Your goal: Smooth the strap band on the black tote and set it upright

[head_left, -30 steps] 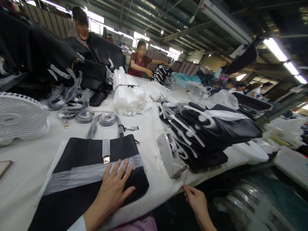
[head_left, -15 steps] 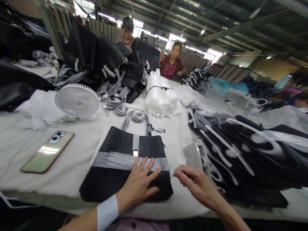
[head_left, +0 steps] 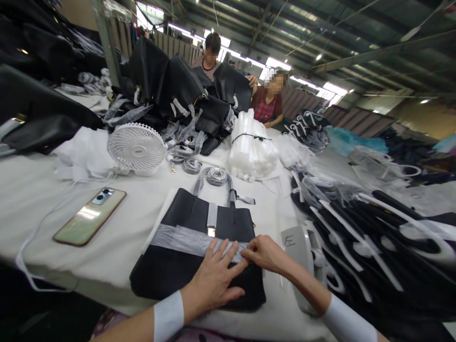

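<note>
A black handbag lies flat on the white-covered table, its wrapped handles pointing away from me. Across its front runs a translucent plastic strip, passing just under a small gold clasp. My left hand rests on the bag with fingers spread, the fingertips on the strip. At the strip's right end, my right hand has thumb and fingers pinched together on the plastic. A grey tape dispenser with a handwritten mark stands right of the bag, partly behind my right forearm.
A white fan and a phone are on the left. Behind the bag stands a tied bundle of white foam. Black bags with white-wrapped handles pile up at right. Two people are across the table.
My right hand has moved left from beside the bag onto the strip's right end and pinched it. My left hand stays spread on the bag. The view has shifted slightly left.
</note>
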